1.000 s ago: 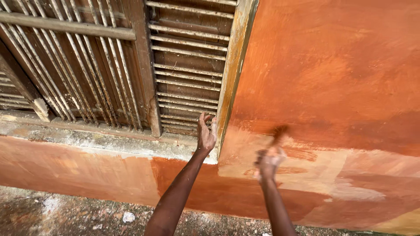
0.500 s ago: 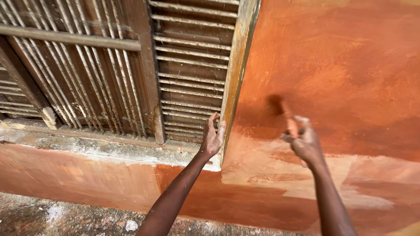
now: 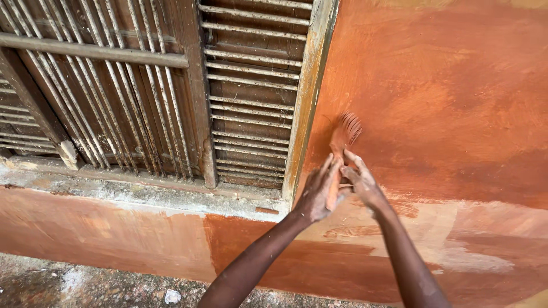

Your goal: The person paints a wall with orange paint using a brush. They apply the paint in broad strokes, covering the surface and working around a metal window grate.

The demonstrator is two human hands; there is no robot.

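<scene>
both hands meet low on the wall, just right of the window frame. the left hand (image 3: 321, 193) has its fingers stretched up along the handle of a paintbrush (image 3: 341, 149), pressing against it from the left side, while the right hand (image 3: 361, 183) closes round the same handle from the right, fingers curled toward the left hand so the two nearly touch. the brush stands almost upright between them, its splayed, paint-loaded bristles spread against the orange-painted wall (image 3: 451, 97) above the knuckles. below the hands the wall shows a paler, patchy band (image 3: 456, 228) where the colour is thin, with darker orange again underneath. the weathered window frame (image 3: 305, 97) runs up just left of the brush, and behind it sit dark wooden louvres (image 3: 251, 97) and slanted metal bars (image 3: 114, 97). a rough, chipped concrete sill (image 3: 131, 197) lies under the window, and gritty ground (image 3: 85, 285) with a small pale stone (image 3: 172, 296) shows along the bottom edge.
</scene>
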